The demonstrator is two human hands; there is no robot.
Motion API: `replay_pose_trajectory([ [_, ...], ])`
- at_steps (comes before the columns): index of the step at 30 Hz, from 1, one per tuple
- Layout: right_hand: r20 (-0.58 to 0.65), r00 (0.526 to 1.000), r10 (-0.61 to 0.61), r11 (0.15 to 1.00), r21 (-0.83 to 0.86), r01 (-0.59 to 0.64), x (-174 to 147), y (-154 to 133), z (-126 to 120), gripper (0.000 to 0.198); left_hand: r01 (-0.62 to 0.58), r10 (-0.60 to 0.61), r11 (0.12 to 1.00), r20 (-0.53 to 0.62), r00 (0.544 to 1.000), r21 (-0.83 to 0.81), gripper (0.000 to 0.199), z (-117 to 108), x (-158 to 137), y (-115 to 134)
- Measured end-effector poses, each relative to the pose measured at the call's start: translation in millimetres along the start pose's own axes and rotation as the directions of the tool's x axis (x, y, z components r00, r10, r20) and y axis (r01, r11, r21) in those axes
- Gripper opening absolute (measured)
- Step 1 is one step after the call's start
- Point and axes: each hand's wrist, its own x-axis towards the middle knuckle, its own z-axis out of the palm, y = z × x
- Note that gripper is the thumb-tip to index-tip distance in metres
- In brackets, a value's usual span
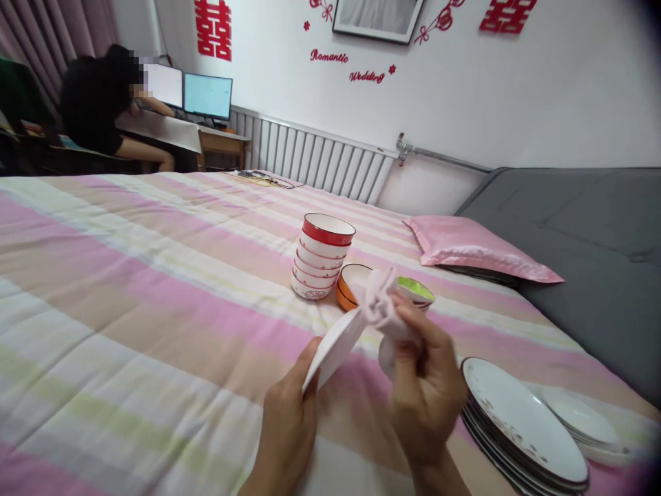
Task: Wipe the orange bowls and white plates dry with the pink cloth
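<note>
My left hand (286, 424) holds a white plate (335, 344) by its lower edge, tilted almost edge-on above the striped bedspread (129, 275). My right hand (426, 389) grips a bunched pale pink cloth (381, 303) pressed against the plate's upper rim. Just beyond the hands stands a stack of several red-rimmed white bowls (323, 256), with an orange bowl (348, 286) and a green-lined bowl (418, 291) beside it.
A stack of white patterned plates (521, 424) lies at lower right, with smaller white dishes (583, 424) beside it. A pink pillow (478, 249) and grey padded surface (593, 241) lie to the right. Far left, a person (103, 103) sits at a desk with monitors (206, 96).
</note>
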Motion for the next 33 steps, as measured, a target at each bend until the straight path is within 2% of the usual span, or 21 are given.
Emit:
replay_pose_trajectory([
  [1, 0.126, 0.987, -0.095, 0.995, -0.004, 0.096, -1.6, -2.6, 2.3, 0.04, -0.043, 0.042, 0.998, 0.013, 0.999, 0.04, 0.046, 2.1, -0.7, -0.5],
  [3, 0.369, 0.901, -0.229, 0.969, 0.001, 0.246, -2.0, -5.9, 5.8, 0.042, -0.086, 0.085, 0.991, 0.02, 0.996, 0.1, 0.047, 5.4, -1.3, 0.3],
  [5, 0.504, 0.823, -0.262, 0.95, -0.017, 0.313, 0.2, -7.2, 7.9, 0.036, -0.077, 0.075, 0.988, 0.016, 0.997, 0.132, 0.042, 7.1, -1.2, 2.4],
  [6, 0.525, 0.812, -0.257, 0.946, -0.034, 0.322, 1.8, -6.9, 8.4, 0.031, -0.067, 0.066, 0.987, 0.017, 0.998, 0.143, 0.04, 7.5, -1.1, 3.4],
  [10, 0.485, 0.853, -0.193, 0.959, -0.093, 0.269, 8.0, 3.8, 6.2, 0.014, -0.076, 0.067, 0.984, 0.059, 0.996, 0.159, 0.046, 9.2, -1.1, 2.6],
  [14, 0.428, 0.9, -0.086, 0.982, -0.117, 0.149, 11.2, 27.8, 0.9, 0.017, -0.076, 0.066, 0.99, 0.089, 0.994, 0.115, 0.062, 11.1, -1.1, -1.3],
  [17, 0.355, 0.927, 0.119, 0.993, -0.052, -0.107, 10.6, 51.1, -0.1, 0.024, -0.062, 0.052, 0.993, 0.101, 0.994, 0.102, 0.065, 10.8, -0.9, -0.4],
  [19, 0.28, 0.902, 0.329, 0.93, 0.068, -0.36, 9.6, 66.7, 1.5, 0.029, -0.046, 0.035, 0.994, 0.101, 0.994, 0.104, 0.066, 9.6, -0.9, 1.4],
  [20, 0.253, 0.879, 0.403, 0.887, 0.127, -0.443, 9.0, 73.5, 2.7, 0.031, -0.035, 0.025, 0.994, 0.102, 0.995, 0.106, 0.066, 9.0, -0.9, 2.2],
  [22, 0.215, 0.861, 0.46, 0.853, 0.161, -0.496, 7.9, 83.9, 5.5, 0.032, -0.017, 0.006, 0.994, 0.103, 0.995, 0.109, 0.066, 7.9, -0.7, 3.5],
  [25, 0.173, 0.863, 0.475, 0.846, 0.179, -0.502, 5.6, 87.8, 8.5, 0.031, -0.011, 0.002, 0.996, 0.102, 0.995, 0.091, 0.067, 7.2, -0.1, 4.1],
  [29, 0.196, 0.872, 0.448, 0.858, 0.179, -0.481, 2.6, 71.7, 7.5, 0.029, 0.008, -0.013, 0.999, 0.115, 0.993, 0.042, 0.067, 6.3, 0.0, 4.0],
  [31, 0.226, 0.909, 0.351, 0.918, 0.106, -0.381, 2.8, 56.9, 5.8, 0.028, 0.013, -0.016, 1.0, 0.134, 0.991, 0.026, 0.067, 5.6, -0.3, 4.4],
  [33, 0.243, 0.961, 0.129, 0.992, -0.021, -0.128, 3.8, 39.7, 4.9, 0.026, 0.006, -0.008, 1.0, 0.139, 0.99, 0.02, 0.067, 5.2, -0.8, 5.2],
])
